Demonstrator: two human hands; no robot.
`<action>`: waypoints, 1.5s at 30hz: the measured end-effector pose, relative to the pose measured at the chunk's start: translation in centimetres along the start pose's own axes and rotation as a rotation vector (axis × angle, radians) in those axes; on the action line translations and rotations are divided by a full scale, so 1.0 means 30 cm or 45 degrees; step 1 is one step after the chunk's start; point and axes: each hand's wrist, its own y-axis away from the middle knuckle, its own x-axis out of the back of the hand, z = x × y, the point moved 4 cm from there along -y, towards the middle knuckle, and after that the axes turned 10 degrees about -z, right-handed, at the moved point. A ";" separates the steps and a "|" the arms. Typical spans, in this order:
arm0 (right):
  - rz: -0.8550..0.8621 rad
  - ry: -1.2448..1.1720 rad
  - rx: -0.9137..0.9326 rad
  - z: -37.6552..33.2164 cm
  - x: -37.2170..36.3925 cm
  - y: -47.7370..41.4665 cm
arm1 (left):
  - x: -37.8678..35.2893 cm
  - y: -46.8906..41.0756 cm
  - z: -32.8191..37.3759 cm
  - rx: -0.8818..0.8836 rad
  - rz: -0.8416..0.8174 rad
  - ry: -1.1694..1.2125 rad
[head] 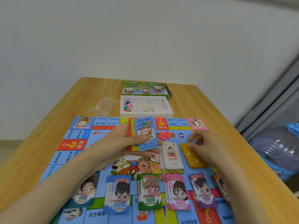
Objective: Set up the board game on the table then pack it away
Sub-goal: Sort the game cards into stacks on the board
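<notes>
Gripping a deck of cards [146,135] in the left hand [127,143], thumb curling over the blue top card; touching the orange pile [196,159] with relaxed fingertips of the right hand [208,143], pinching nothing; lying directly under that nearer right hand, well right of the left, long axis running away from the body; leaving the white pile [172,156] between both hands on the game board [77,135].

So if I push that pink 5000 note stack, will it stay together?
Probably not: the pink 5000 note stack is loose and visibly fanned, so it likely slides apart. The notes look thin, so probably light and floppy when lifted.
</notes>
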 end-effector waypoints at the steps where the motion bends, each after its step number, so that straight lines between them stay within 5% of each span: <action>1: 0.053 0.024 0.029 -0.006 0.007 0.001 | 0.001 0.001 0.002 -0.005 0.012 -0.011; 7: 0.437 -0.401 0.337 -0.113 0.055 0.034 | 0.026 0.012 0.018 -0.020 0.088 -0.031; 14: -0.087 -0.379 0.629 -0.375 0.011 0.038 | 0.067 0.013 0.024 -0.012 0.211 -0.052; 17: -0.029 -0.405 0.744 -0.457 -0.021 0.019 | 0.071 0.012 0.032 -0.023 0.244 -0.122; 26: 0.055 -0.667 0.583 -0.407 -0.092 -0.041 | 0.120 0.011 0.019 -0.119 0.507 -0.086; 33: -0.448 -0.473 0.480 -0.382 -0.147 -0.046 | 0.205 0.033 0.030 -0.299 0.846 -0.035; 45: -0.521 -0.055 0.465 -0.403 -0.204 -0.018 | 0.189 0.031 0.030 -0.323 0.811 -0.033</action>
